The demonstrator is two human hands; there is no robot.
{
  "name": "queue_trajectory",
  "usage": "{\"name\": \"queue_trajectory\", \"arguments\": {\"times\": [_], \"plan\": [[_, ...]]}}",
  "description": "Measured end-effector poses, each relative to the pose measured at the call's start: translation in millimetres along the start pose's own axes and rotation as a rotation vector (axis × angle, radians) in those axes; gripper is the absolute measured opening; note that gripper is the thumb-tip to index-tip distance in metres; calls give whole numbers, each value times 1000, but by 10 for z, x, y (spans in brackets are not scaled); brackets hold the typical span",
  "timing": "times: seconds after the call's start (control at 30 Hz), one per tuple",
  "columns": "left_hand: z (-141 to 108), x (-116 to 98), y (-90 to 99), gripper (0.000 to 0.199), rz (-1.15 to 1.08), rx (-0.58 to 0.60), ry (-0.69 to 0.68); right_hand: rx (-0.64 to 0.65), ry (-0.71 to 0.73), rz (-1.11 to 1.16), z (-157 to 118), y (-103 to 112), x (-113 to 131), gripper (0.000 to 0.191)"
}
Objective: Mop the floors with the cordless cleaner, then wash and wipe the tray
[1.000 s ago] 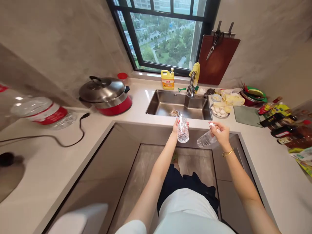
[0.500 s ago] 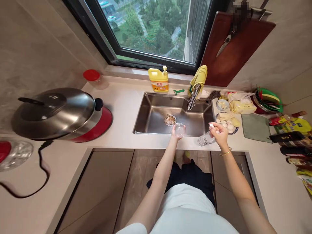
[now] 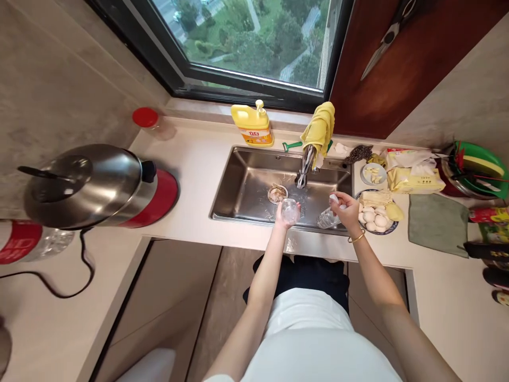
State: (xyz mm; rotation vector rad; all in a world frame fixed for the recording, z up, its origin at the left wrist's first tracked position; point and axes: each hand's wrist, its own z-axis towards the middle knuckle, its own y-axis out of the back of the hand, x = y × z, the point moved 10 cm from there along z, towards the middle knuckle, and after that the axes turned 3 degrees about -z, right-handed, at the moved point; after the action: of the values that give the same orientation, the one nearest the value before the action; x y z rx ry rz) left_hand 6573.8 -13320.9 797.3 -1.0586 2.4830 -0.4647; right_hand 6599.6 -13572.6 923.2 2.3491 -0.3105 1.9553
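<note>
My left hand [image 3: 281, 218] is wrapped around a small clear jar [image 3: 290, 211], held above the near edge of the steel sink [image 3: 248, 183]. My right hand [image 3: 349, 213] is closed around the neck end of a clear bottle [image 3: 326, 218], which lies tilted over the sink's near right side. A small white piece [image 3: 334, 198] shows at the right thumb and fingertips; whether it is the bottle's top I cannot tell. Behind the jar stands the faucet [image 3: 304, 168], draped with a yellow cloth [image 3: 319, 129]. Water splashes show beneath it. Pale scraps [image 3: 277, 194] sit in the drain.
A yellow detergent jug [image 3: 253, 127] and a green peeler [image 3: 292, 145] are behind the sink. To the right are a plate of mushrooms [image 3: 376, 218], a small bowl [image 3: 374, 173] and a grey-green cloth [image 3: 437, 225]. A large lidded pot [image 3: 107, 180] stands left.
The view has tilted down and shifted. Water splashes now show in the sink near the jar. The bottle has moved inward over the sink with my right hand.
</note>
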Motion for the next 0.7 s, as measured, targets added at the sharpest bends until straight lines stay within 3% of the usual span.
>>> {"name": "queue_trajectory", "arguments": {"times": [0.1, 0.2, 0.33, 0.43, 0.57, 0.7], "plan": [[67, 65, 10, 53, -131, -121, 16, -6, -10, -5, 98, 75, -78, 34], [158, 14, 14, 53, -82, -150, -6, -20, -15, -3, 156, 141, -132, 33], [367, -130, 185, 51, 164, -283, -40, -52, -15, -19, 171, 238, -162, 32], [537, -344, 324, 44, 462, -405, -184, -95, -34, -50, 141, 305, -190, 32], [671, -580, 316, 62, 804, -374, -465, -176, -73, -84, 68, 338, -246, 33], [775, -544, 303, 64, 1063, -218, -508, -258, -110, -110, -17, 295, -312, 32]]}}
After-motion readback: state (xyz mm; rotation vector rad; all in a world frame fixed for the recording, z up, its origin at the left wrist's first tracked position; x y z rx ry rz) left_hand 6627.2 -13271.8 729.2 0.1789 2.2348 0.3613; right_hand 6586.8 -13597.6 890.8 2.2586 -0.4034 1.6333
